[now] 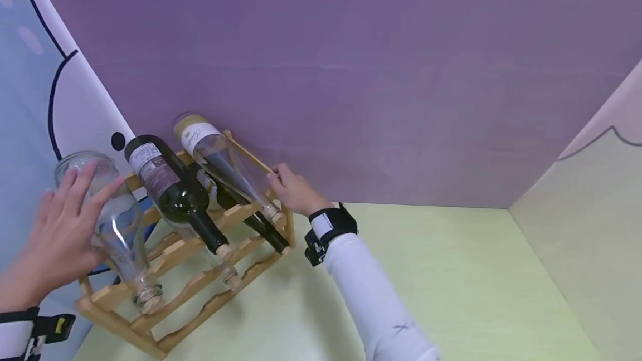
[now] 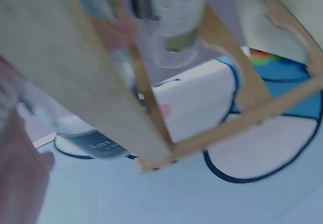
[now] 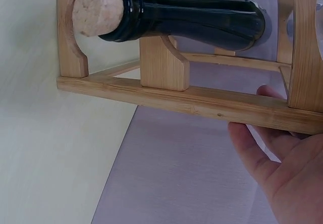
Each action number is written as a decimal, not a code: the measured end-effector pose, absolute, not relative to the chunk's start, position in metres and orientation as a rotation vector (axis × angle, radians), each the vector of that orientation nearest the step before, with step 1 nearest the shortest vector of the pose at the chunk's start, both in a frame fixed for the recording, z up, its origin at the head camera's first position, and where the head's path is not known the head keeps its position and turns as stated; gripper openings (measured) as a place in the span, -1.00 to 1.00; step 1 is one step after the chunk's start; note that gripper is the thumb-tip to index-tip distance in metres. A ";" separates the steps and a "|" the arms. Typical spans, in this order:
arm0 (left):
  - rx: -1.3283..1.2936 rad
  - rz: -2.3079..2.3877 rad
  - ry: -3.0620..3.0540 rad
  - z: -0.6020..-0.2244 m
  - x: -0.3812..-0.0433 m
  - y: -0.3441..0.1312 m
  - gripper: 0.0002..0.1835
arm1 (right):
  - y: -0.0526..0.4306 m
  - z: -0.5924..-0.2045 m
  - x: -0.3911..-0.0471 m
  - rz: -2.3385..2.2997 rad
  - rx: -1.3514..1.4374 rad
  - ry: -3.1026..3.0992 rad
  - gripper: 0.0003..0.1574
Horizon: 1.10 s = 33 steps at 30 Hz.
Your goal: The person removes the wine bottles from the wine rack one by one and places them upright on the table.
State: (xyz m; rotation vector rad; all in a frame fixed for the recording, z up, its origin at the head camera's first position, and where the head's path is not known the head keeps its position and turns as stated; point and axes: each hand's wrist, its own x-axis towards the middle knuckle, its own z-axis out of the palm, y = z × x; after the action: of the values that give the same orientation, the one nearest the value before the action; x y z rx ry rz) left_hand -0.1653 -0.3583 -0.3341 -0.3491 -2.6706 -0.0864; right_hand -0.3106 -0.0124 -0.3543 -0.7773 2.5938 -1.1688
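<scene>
A wooden wine rack point(image 1: 115, 325) stands at the left, holding several corked bottles with their necks pointing down toward me. My left hand point(image 1: 65, 233) rests against a clear glass bottle point(image 1: 117, 219) at the rack's left end, its fingers extended over the glass. Beside it lies a dark wine bottle point(image 1: 183, 196), then a clear bottle with a white label point(image 1: 200, 135). At the right end, my right hand point(image 1: 300, 191) grips the rack's side rail point(image 3: 202, 105) between thumb and fingers. A corked dark bottle neck point(image 3: 197, 17) sits just above that rail in the right wrist view.
The rack stands on a pale green surface point(image 1: 451, 283) near a purple panel point(image 1: 376, 99). A blue and white cartoon-printed panel point(image 1: 30, 99) rises close behind its left side. On the lower tier lie another dark bottle point(image 1: 271, 233) and a clear bottle neck point(image 1: 230, 277).
</scene>
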 end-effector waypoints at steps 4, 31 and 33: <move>-0.487 -0.106 -2.643 -0.338 -0.170 -0.363 0.31 | -0.013 -0.354 -0.310 -1.182 -0.770 2.590 -0.52; -0.492 -0.030 -2.556 -0.343 -0.159 -0.373 0.02 | -0.027 -0.358 -0.307 -1.208 -0.794 2.582 -0.53; -0.497 -0.026 -2.553 -0.342 -0.160 -0.372 0.02 | -0.026 -0.357 -0.307 -1.207 -0.796 2.581 -0.52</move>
State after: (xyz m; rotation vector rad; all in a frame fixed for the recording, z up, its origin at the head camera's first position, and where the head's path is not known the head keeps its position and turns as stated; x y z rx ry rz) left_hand -0.1597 -0.3718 -0.3422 -0.4970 -2.5531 -0.0263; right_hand -0.3067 -0.0261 -0.3573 -0.7955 2.5814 -1.2074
